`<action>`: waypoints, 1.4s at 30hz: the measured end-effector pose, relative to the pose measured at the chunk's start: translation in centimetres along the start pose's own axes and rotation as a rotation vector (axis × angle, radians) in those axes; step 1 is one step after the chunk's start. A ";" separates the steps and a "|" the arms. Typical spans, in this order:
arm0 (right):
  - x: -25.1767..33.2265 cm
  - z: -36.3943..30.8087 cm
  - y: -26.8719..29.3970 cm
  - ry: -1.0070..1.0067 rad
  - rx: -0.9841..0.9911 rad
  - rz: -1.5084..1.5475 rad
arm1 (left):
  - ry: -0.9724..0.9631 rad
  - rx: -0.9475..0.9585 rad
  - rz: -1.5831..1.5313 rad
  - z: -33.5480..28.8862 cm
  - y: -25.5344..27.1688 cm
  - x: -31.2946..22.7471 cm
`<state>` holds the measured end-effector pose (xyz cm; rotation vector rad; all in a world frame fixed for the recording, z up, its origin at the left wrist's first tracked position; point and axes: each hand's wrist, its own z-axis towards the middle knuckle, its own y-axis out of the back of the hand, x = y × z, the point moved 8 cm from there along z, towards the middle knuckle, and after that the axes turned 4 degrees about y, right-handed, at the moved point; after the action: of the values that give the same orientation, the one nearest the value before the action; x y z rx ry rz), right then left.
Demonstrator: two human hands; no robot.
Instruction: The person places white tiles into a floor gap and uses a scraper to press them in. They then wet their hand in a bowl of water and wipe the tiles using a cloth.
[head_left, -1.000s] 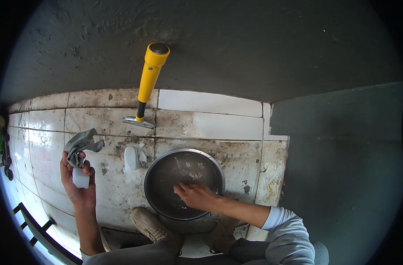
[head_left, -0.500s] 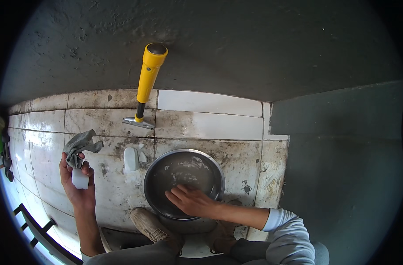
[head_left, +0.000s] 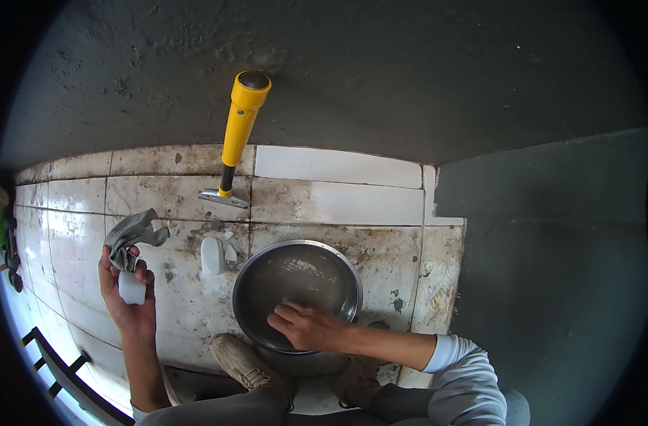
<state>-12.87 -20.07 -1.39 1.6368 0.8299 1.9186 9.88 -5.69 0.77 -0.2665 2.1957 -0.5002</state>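
My left hand [head_left: 134,312], raised at the left, is closed round a small white block [head_left: 132,288] with squared sides. The same hand also grips a crumpled grey cloth [head_left: 134,238], which sticks up above its fingertips. Over the near part of a round metal basin [head_left: 357,273] is my right hand [head_left: 311,328], its fingers curled in. Whatever the right hand may hold is hidden. Greyish, cloudy water [head_left: 281,284] lies in the basin, with light glinting on it.
A scraper with a yellow handle [head_left: 240,131] stands against the dark wall [head_left: 381,78], its metal head on dirty tiles [head_left: 146,195]. Left of the basin lie a white slab [head_left: 212,256] and small white pieces [head_left: 231,253]. My shoe [head_left: 242,366] is near the basin; a black rack [head_left: 61,373] stands lower left.
My right hand's fingers have curled in more above the basin, and the water's ripples have calmed. My left hand keeps hold of the block and cloth, almost unmoved.
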 end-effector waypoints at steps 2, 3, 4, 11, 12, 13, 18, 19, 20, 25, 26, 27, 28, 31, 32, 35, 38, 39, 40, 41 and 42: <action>0.0 0.3 0.2 0.005 0.024 -0.009 | -0.001 0.001 -0.004 -0.1 -0.1 -0.1; 0.0 0.4 0.1 0.007 0.050 -0.018 | 0.005 0.000 -0.001 -0.1 -0.2 -0.2; 0.1 0.3 0.0 0.008 0.049 -0.017 | 0.013 -0.002 0.003 -0.1 -0.2 -0.1; 1.0 -0.1 0.1 0.083 0.037 -0.104 | 0.007 0.019 0.005 -0.1 0.2 -0.3; 0.4 -0.4 -0.8 0.062 0.094 -0.117 | 0.000 0.010 0.014 -0.2 0.0 -0.3; -0.4 -0.9 -1.3 0.057 0.096 -0.124 | -0.001 0.009 0.016 -0.2 -0.3 -0.2; -1.5 -1.6 -1.9 -0.015 0.110 0.055 | -0.005 -0.011 0.013 0.0 0.2 -0.2; -1.2 -1.3 -1.7 -0.014 0.110 0.055 | -0.001 -0.015 0.012 0.1 0.4 -0.2; -0.9 -1.0 -1.4 -0.007 0.095 0.071 | -0.002 -0.015 0.011 0.0 0.2 -0.2; -1.2 1.1 2.2 -0.102 -0.102 0.546 | 0.021 0.016 0.009 0.2 -0.3 0.1; -2.5 1.7 4.1 -0.163 -0.159 0.605 | 0.015 0.006 0.014 0.1 0.0 0.0; -4.0 2.1 5.9 -0.227 -0.215 0.658 | 0.011 -0.012 0.009 0.1 0.3 -0.1; -6.3 2.0 6.8 -0.382 -0.280 0.826 | 0.004 -0.030 0.005 0.0 0.5 -0.3; -15.0 0.6 11.0 -0.563 -0.545 0.525 | 0.002 -0.055 0.019 -0.2 0.1 -0.3; -18.1 -0.6 12.1 -0.656 -0.573 0.335 | -0.002 -0.056 0.017 -0.3 -0.1 -0.4; -24.0 -3.4 15.1 -0.835 -0.594 0.004 | 0.024 -0.059 -0.010 0.0 -0.1 0.4; -26.4 -3.4 15.9 -0.815 -0.530 -0.224 | -0.001 -0.057 0.007 0.2 0.9 0.0; -27.1 -3.4 15.6 -0.814 -0.529 -0.221 | 0.007 -0.007 0.001 0.5 1.3 0.1; -27.3 -2.6 15.3 -0.813 -0.487 -0.282 | 0.012 0.038 0.000 0.6 1.3 -0.1; -27.4 -1.9 15.0 -0.812 -0.446 -0.343 | 0.008 0.032 0.005 0.5 1.3 -0.4; -27.5 -1.4 14.8 -0.809 -0.444 -0.335 | 0.017 0.015 0.002 0.4 1.0 -0.5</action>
<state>-9.25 -49.89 -10.00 1.6419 0.2832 0.9672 10.49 -4.69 0.43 -0.2526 2.2076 -0.5197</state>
